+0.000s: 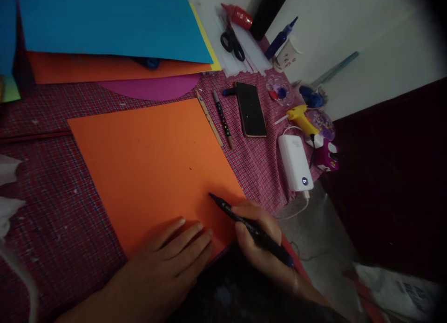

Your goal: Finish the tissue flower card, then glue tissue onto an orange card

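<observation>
A large orange paper sheet (150,164) lies on the red checked tablecloth (52,211). My left hand (167,262) rests flat on the sheet's near edge, fingers stretched out and pressing it down. My right hand (260,241) is closed round a black marker pen (244,223). The pen's tip touches the orange sheet near its right edge, just above my left fingers.
Blue (111,22), orange and magenta sheets are stacked at the back. Right of the sheet lie a wooden stick (209,119), a dotted pencil (223,120), a phone (250,109), a white power bank (296,162), a yellow glue gun (302,119), scissors (232,42) and a cup (288,55).
</observation>
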Demonstrator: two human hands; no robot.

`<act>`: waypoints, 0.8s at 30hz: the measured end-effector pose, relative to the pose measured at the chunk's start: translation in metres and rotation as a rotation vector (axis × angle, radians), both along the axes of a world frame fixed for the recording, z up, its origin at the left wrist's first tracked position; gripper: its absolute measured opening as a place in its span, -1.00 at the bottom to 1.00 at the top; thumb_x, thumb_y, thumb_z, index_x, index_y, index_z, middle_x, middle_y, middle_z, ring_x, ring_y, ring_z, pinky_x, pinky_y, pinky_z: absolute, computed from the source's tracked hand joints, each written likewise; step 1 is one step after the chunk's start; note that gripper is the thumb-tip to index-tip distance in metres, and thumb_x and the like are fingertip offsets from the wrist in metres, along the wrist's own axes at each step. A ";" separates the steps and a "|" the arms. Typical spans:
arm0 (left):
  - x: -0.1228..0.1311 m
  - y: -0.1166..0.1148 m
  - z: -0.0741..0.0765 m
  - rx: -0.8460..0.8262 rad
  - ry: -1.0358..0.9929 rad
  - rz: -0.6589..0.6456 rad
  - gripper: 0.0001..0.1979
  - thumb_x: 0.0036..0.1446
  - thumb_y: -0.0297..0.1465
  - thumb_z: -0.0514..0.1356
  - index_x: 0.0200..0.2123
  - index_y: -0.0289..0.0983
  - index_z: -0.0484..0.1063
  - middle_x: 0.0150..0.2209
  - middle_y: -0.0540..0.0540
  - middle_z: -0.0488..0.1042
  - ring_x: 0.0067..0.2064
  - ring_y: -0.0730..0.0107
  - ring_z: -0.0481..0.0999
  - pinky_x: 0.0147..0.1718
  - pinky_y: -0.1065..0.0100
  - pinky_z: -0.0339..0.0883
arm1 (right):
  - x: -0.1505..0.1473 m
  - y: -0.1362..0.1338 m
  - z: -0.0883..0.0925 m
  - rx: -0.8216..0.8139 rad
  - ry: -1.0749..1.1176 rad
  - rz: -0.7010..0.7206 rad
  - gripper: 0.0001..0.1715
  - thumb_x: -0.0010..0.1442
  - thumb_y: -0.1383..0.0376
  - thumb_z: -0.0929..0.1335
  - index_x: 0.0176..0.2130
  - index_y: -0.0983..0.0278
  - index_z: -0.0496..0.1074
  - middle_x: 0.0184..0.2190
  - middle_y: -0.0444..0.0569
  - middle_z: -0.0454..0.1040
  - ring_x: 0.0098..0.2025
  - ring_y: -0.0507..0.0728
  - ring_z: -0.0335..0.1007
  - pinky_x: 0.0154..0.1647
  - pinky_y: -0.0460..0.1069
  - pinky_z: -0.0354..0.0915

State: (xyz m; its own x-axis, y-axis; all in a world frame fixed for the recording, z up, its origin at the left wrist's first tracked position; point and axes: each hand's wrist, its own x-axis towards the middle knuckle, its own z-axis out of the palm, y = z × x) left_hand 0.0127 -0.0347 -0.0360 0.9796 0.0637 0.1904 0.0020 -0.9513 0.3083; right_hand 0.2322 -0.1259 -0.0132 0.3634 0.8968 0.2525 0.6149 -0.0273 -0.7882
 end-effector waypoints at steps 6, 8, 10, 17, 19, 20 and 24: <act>0.000 -0.001 0.003 -0.002 0.001 0.015 -0.53 0.27 -0.51 0.06 0.23 -0.22 0.38 0.24 -0.06 0.43 0.31 0.12 0.22 0.35 0.02 -0.22 | -0.001 0.001 -0.002 0.015 -0.012 -0.008 -0.86 0.23 0.34 0.34 -0.18 0.14 0.44 -0.38 -0.07 0.55 -0.34 0.12 0.53 -0.33 0.03 0.47; -0.001 -0.003 0.005 -0.001 0.005 0.014 -0.52 0.25 -0.50 0.05 0.23 -0.23 0.38 0.26 -0.07 0.41 0.33 0.10 0.19 0.37 0.00 -0.30 | -0.001 0.001 -0.003 0.009 -0.008 0.005 -0.83 0.21 0.35 0.34 -0.17 0.14 0.44 -0.37 -0.08 0.55 -0.34 0.13 0.53 -0.34 0.03 0.46; -0.002 -0.005 0.007 0.011 0.010 0.016 -0.51 0.23 -0.52 0.04 0.21 -0.24 0.39 0.27 -0.08 0.39 0.34 0.08 0.17 0.38 -0.05 -0.38 | -0.001 0.002 -0.003 0.013 -0.005 -0.005 -0.83 0.20 0.37 0.35 -0.18 0.15 0.45 -0.37 -0.09 0.55 -0.34 0.12 0.53 -0.34 0.02 0.46; 0.000 -0.009 0.008 0.074 0.029 0.002 -0.43 0.14 -0.58 0.03 0.23 -0.29 0.38 0.27 -0.12 0.38 0.32 -0.02 0.17 0.36 -0.20 -0.46 | -0.002 0.000 -0.001 0.036 -0.017 -0.019 -0.80 0.20 0.38 0.36 -0.17 0.13 0.49 -0.36 -0.12 0.57 -0.33 0.10 0.54 -0.28 0.01 0.47; 0.001 -0.008 0.008 0.073 0.029 0.012 -0.51 0.23 -0.50 0.05 0.22 -0.26 0.40 0.27 -0.11 0.39 0.31 0.00 0.18 0.36 -0.18 -0.46 | 0.000 0.000 0.004 -0.005 -0.018 -0.039 -0.82 0.21 0.37 0.38 -0.18 0.14 0.51 -0.34 -0.10 0.59 -0.32 0.11 0.55 -0.29 0.00 0.48; 0.002 -0.008 0.008 0.068 0.028 0.018 -0.55 0.29 -0.43 0.04 0.21 -0.25 0.41 0.26 -0.10 0.40 0.30 0.02 0.18 0.36 -0.16 -0.46 | 0.002 0.000 0.007 -0.021 0.001 -0.043 -0.84 0.21 0.36 0.38 -0.18 0.14 0.51 -0.33 -0.09 0.60 -0.33 0.11 0.56 -0.30 0.00 0.48; 0.002 -0.006 0.009 0.054 0.013 0.017 -0.58 0.39 -0.20 0.00 0.16 -0.21 0.46 0.23 -0.08 0.43 0.28 0.06 0.19 0.37 -0.09 -0.47 | 0.013 0.016 0.020 -0.030 0.113 -0.033 -0.86 0.26 0.28 0.38 -0.16 0.16 0.52 -0.36 -0.09 0.61 -0.39 0.10 0.53 -0.37 -0.02 0.46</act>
